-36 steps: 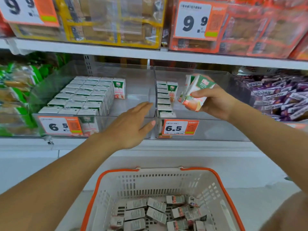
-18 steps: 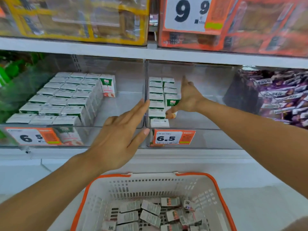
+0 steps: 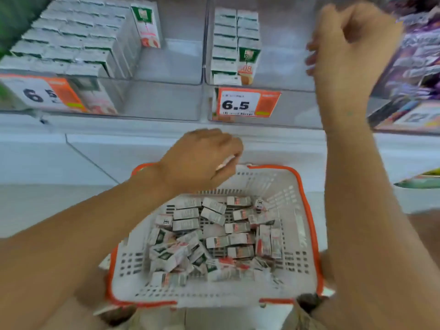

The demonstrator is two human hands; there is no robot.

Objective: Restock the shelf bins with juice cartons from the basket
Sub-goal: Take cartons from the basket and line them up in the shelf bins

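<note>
On the front of the right clear bin we see an orange-and-white price tag reading 6.5; a similar tag sits at the far left, cut off by the frame. At the right edge we see blurred purple snack packets. Below the bins runs a white shelf ledge.
</note>
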